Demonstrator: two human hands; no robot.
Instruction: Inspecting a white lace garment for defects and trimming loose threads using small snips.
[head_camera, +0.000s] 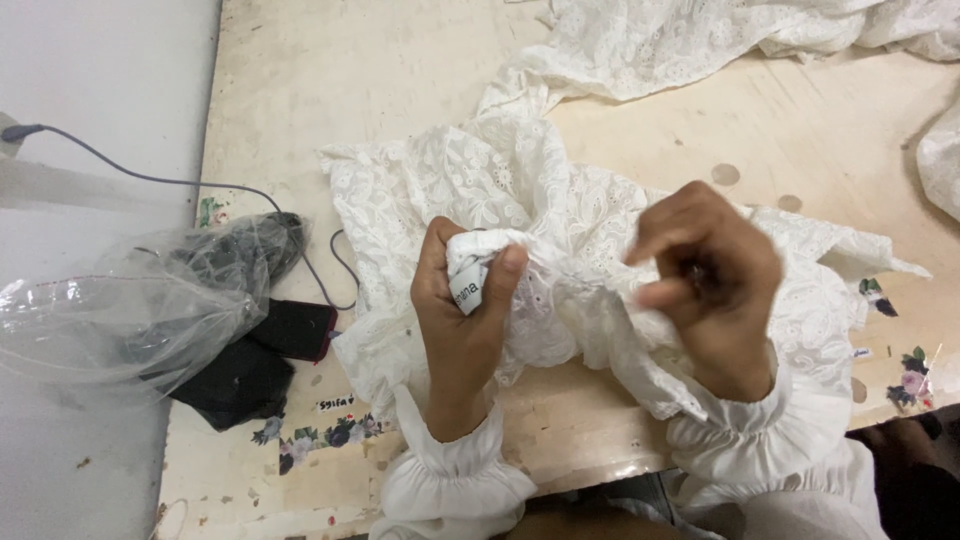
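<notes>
A white lace garment (500, 180) lies bunched on a pale wooden table (350, 70). My left hand (462, 320) grips a gathered fold of the lace together with a small white label (468, 283) pinched under the thumb. My right hand (712, 285) is closed over another part of the same fabric to the right, fingers curled and slightly blurred. Both wrists wear white gathered sleeves.
A crumpled clear plastic bag (130, 310) lies at the left over dark cloth (235, 385), beside a dark phone-like slab (300, 328) with a grey cable (150, 180). More white lace (700, 30) is heaped at the far edge. Flower stickers (330, 435) mark the table's near edge.
</notes>
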